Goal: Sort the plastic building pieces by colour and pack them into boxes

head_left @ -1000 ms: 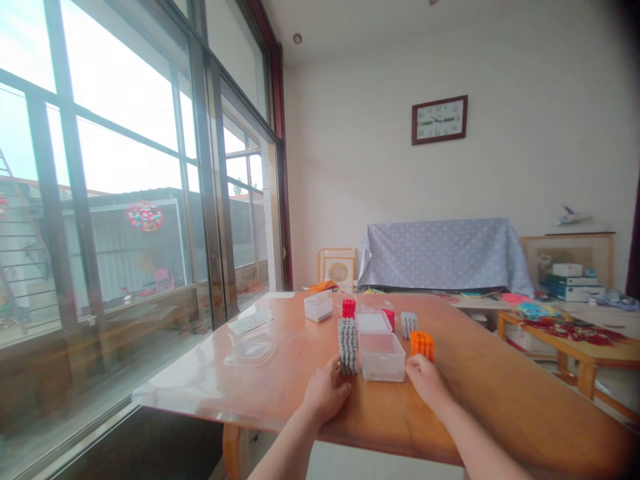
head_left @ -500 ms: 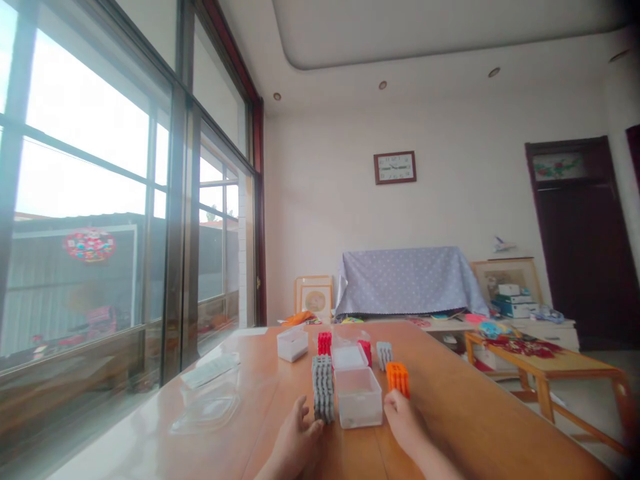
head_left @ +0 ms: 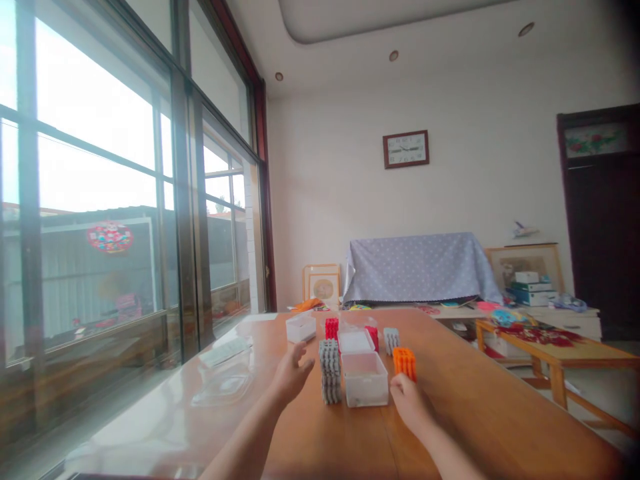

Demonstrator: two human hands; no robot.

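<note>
My left hand point(head_left: 294, 373) is raised over the table just left of the grey stack point(head_left: 330, 372), fingers apart and holding nothing. My right hand point(head_left: 407, 395) is closed near the right side of the open white box point(head_left: 366, 390), just in front of the orange stack point(head_left: 405, 363); what its fingers hold, if anything, is hidden. The box's lid point(head_left: 356, 342) stands tipped back behind it. Red pieces point(head_left: 331, 328) and a smaller light grey stack point(head_left: 391, 341) sit farther back.
Another white box point(head_left: 301, 329) is at the back left of the wooden table point(head_left: 460, 400). A clear plastic lid point(head_left: 223, 388) and a pale packet point(head_left: 225, 352) lie to the left. A low wooden bench point(head_left: 555, 347) stands beyond the right edge.
My left hand has moved forward and up from beside the base of the grey stack. My right hand stays by the box and the orange stack. The camera view has shifted.
</note>
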